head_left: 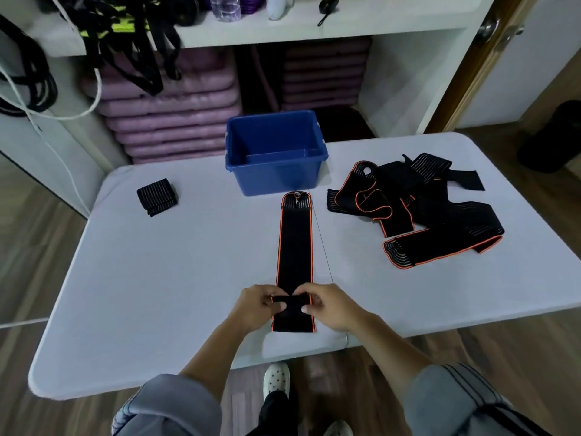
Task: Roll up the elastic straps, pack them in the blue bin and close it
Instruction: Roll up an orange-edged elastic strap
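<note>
At the near edge of the table (pixel 157 278), toward six o'clock, a black strap with orange edging (pixel 295 247) is laid out flat, its length running away toward twelve o'clock. Its near end is pinched by both hands: the left hand (pixel 258 305) grips one side of a small folded portion, the right hand (pixel 325 305) the other. Just beyond the strap's far end, the blue bin (pixel 276 171) stands open and upright. At two o'clock a loose pile of straps (pixel 418 209) is heaped on the table. At ten o'clock, well apart, one rolled strap (pixel 157 196) is seen.
</note>
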Motion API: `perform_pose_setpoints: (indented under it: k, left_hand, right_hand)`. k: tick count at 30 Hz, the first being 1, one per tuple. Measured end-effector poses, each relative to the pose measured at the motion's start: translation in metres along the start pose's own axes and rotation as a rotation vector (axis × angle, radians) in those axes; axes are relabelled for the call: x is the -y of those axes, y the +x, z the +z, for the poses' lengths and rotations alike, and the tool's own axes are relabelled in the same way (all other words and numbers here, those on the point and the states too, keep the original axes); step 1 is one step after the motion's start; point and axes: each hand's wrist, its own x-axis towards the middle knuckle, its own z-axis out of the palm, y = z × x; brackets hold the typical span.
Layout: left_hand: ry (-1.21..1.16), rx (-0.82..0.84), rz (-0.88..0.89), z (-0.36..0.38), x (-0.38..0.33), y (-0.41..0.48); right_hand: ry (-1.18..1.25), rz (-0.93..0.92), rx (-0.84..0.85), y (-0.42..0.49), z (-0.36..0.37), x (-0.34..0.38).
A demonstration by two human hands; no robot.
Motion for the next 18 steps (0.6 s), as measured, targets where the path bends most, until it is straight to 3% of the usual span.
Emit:
perform_pose_setpoints:
  k: [3,7,13,18]
  left_hand:
    - [0.039,-0.138,0.036,0.010,0.000,-0.003]
    - [0.180,-0.247,0.186,0.020,0.002,-0.007]
    - [0.263,-0.138,0.240,0.021,0.009,-0.013]
    - [0.234,0.001,0.211,0.010,0.011,-0.015]
  right_hand:
    - [-0.050,-0.065,-0.111,0.001,0.010,-0.007]
    - [-0.097,-0.131,-0.126,0.001,0.013,-0.018]
    - [-0.058,-0.089,0.013,-0.005,0.011,-0.024]
    - [-0.175,-0.099,0.079,-0.003,0.006,-0.026]
